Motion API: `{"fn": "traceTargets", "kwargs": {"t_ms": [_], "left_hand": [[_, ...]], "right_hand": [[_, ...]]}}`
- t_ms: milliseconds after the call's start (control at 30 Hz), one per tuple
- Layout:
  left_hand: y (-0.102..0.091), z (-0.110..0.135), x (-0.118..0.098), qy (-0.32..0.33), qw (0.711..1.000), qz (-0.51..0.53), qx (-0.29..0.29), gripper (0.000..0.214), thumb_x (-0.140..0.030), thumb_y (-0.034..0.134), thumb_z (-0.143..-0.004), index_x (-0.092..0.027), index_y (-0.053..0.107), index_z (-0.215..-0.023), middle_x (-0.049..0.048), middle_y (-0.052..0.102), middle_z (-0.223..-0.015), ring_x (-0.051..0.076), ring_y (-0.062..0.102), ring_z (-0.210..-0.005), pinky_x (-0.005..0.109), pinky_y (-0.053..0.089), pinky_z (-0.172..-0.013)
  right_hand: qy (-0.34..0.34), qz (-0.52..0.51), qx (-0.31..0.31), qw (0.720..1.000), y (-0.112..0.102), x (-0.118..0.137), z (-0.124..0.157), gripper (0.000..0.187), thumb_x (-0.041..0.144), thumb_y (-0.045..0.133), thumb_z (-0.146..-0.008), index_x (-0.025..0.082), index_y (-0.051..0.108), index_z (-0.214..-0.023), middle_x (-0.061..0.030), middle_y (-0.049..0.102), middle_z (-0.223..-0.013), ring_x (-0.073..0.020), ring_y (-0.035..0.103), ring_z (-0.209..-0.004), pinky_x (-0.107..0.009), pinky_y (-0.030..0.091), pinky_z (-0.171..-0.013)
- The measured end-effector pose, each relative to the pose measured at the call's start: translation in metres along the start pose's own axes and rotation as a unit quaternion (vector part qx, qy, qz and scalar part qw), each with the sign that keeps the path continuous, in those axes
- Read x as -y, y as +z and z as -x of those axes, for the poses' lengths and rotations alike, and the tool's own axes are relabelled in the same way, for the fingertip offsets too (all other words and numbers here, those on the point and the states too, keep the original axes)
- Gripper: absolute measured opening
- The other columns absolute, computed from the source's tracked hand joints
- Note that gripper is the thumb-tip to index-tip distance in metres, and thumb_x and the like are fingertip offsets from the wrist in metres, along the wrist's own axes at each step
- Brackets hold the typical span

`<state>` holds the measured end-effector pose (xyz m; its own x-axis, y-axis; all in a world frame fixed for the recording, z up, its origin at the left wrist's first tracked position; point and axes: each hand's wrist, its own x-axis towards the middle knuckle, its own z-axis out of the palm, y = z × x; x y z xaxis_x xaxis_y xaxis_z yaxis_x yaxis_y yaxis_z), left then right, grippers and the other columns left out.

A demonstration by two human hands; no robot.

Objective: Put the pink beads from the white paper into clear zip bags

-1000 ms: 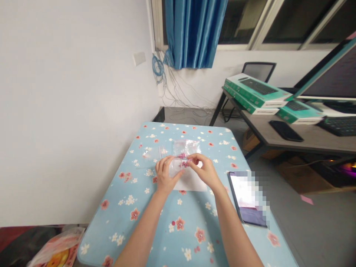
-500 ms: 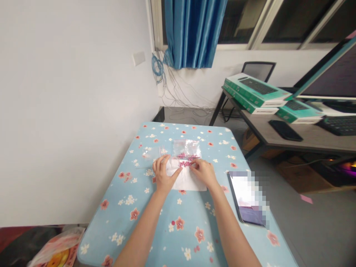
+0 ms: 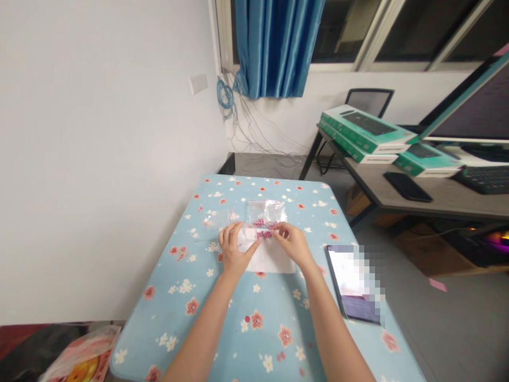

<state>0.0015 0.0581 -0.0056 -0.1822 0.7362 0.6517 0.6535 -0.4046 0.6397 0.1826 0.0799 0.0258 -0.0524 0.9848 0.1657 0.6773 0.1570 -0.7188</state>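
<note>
Pink beads [image 3: 264, 234] lay between left hand [image 3: 235, 258], thumb spread from fingers, and right hand [image 3: 295, 247], fingertips bunched, pinch unclear; beads seemed light, hard, slippery, best nipped by sides.

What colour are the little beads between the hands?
The beads are pinkish red, seen best in the head view.
</note>
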Motion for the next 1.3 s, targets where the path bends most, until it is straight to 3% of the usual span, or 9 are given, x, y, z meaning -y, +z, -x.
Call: {"fn": "traceTargets", "kwargs": {"t_ms": [200, 400, 733, 1000, 1133, 1300], "left_hand": [[0.000, 0.001, 0.000, 0.028, 0.999, -0.027, -0.002, 0.056, -0.043, 0.073, -0.068, -0.022, 0.057, -0.117, 0.0113, 0.059, -0.109, 0.028, 0.050, -0.104, 0.043, 0.037, -0.095], [0.001, 0.002, -0.002, 0.037, 0.998, -0.041, 0.003, 0.054, -0.043, 0.073, -0.069, -0.022, 0.058, -0.116, 0.0115, 0.059, -0.108, 0.028, 0.051, -0.103, 0.042, 0.038, -0.093], [0.003, 0.002, 0.000, 0.076, 0.994, -0.077, -0.002, 0.051, -0.041, 0.068, -0.073, -0.019, 0.056, -0.117, 0.0117, 0.061, -0.110, 0.026, 0.054, -0.103, 0.041, 0.039, -0.093], [0.002, 0.001, 0.000, 0.089, 0.992, -0.085, -0.017, 0.055, -0.043, 0.071, -0.071, -0.019, 0.055, -0.118, 0.0120, 0.061, -0.110, 0.026, 0.054, -0.103, 0.040, 0.041, -0.091], [0.002, 0.001, 0.000, 0.090, 0.992, -0.084, -0.017, 0.057, -0.043, 0.072, -0.070, -0.019, 0.054, -0.118, 0.0119, 0.061, -0.110, 0.026, 0.054, -0.103, 0.041, 0.041, -0.092], [0.001, 0.000, -0.002, 0.089, 0.993, -0.082, -0.013, 0.056, -0.042, 0.072, -0.071, -0.018, 0.054, -0.117, 0.0125, 0.061, -0.109, 0.026, 0.053, -0.104, 0.041, 0.041, -0.092]], "right_hand": [[-0.074, -0.129, -0.013, 0.989, -0.015, 0.031, 0.005, 0.019, 0.036, 0.055, -0.084, 0.019, 0.063, -0.084, -0.0019, 0.060, -0.070, -0.0148, 0.052, -0.066, -0.027, 0.042, -0.066], [-0.118, -0.116, 0.005, 0.986, -0.010, 0.045, 0.008, 0.015, 0.031, 0.057, -0.083, 0.019, 0.064, -0.087, -0.0008, 0.059, -0.069, -0.0142, 0.052, -0.066, -0.027, 0.042, -0.067], [-0.141, -0.102, 0.016, 0.985, -0.001, 0.044, 0.007, 0.010, 0.026, 0.058, -0.082, 0.019, 0.065, -0.085, -0.0002, 0.061, -0.070, -0.0128, 0.052, -0.064, -0.027, 0.042, -0.067], [-0.098, -0.139, 0.005, 0.985, -0.010, 0.033, 0.005, 0.016, 0.032, 0.058, -0.082, 0.019, 0.066, -0.089, 0.0000, 0.058, -0.069, -0.0139, 0.051, -0.065, -0.026, 0.042, -0.066], [-0.055, -0.059, -0.014, 0.997, -0.012, 0.011, 0.001, 0.017, 0.031, 0.056, -0.082, 0.019, 0.066, -0.087, -0.0006, 0.060, -0.068, -0.0141, 0.052, -0.064, -0.026, 0.040, -0.065], [0.008, 0.064, 0.027, 0.998, -0.003, -0.009, 0.000, 0.022, 0.029, 0.056, -0.080, 0.020, 0.068, -0.096, -0.0021, 0.065, -0.074, -0.0163, 0.057, -0.068, -0.028, 0.038, -0.066]]}}
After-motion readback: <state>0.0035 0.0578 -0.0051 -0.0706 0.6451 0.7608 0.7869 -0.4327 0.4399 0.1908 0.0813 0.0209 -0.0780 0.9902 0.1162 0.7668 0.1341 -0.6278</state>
